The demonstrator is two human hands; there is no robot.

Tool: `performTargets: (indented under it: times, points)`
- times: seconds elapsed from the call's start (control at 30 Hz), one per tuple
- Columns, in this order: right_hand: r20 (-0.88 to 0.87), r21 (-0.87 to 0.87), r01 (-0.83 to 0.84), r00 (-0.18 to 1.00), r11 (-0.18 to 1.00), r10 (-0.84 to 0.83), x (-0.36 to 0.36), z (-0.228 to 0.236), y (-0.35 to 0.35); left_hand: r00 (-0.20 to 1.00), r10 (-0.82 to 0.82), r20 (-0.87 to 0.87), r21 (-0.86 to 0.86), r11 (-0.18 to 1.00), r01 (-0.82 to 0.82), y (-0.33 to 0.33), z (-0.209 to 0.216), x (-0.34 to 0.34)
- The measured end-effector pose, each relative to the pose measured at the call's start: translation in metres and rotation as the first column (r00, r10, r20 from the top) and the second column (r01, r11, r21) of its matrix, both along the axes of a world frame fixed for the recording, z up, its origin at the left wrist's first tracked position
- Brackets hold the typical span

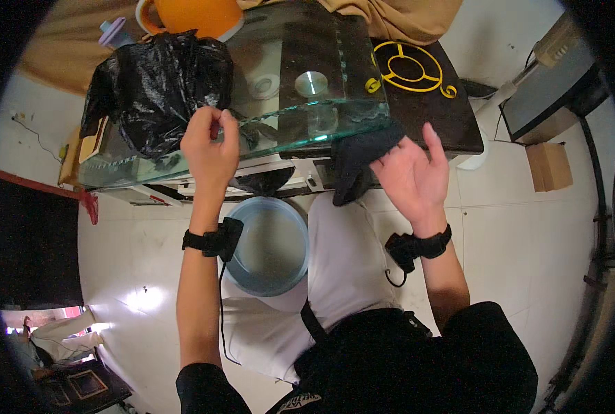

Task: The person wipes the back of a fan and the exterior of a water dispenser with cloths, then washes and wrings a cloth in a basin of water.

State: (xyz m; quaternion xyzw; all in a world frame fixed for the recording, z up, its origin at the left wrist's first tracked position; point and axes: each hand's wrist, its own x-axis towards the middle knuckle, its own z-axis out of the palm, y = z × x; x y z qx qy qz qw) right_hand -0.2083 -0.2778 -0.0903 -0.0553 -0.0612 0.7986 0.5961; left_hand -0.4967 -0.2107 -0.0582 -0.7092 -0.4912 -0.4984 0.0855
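A clear glass pane (300, 141) with greenish edges extends across the front of a dark-topped table. At its right corner hangs a black cloth (354, 162). My right hand (414, 172) has its fingertips on this cloth, palm turned up and thumb raised apart. Over the front edge of the glass, my left hand (212, 141) is closed in a pinch beside a crumpled black plastic bag (162, 83). What sits between its fingertips, if anything, is hidden. Both wrists wear black straps with small boxes.
A blue basin (267, 248) stands on the floor by my legs. On the dark tabletop lies a yellow ring-shaped rack (414, 67). An orange pot (200, 15) stands behind the bag, and a cardboard box (549, 167) is on the floor at the right.
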Motion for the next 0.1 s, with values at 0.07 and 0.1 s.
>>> performTargets:
  times: [0.07, 0.1]
  points:
    - [-0.023, 0.222, -0.088, 0.995, 0.971, 0.095, 0.01, -0.017, 0.026, 0.999, 0.029, -0.015, -0.047, 0.998, -0.03, -0.003, 0.002, 0.003]
    - [0.019, 0.057, 0.001, 1.0, 0.998, -0.003, 0.004, -0.007, 0.042, 0.998, 0.066, -0.024, -0.083, 0.994, -0.068, -0.002, 0.002, 0.005]
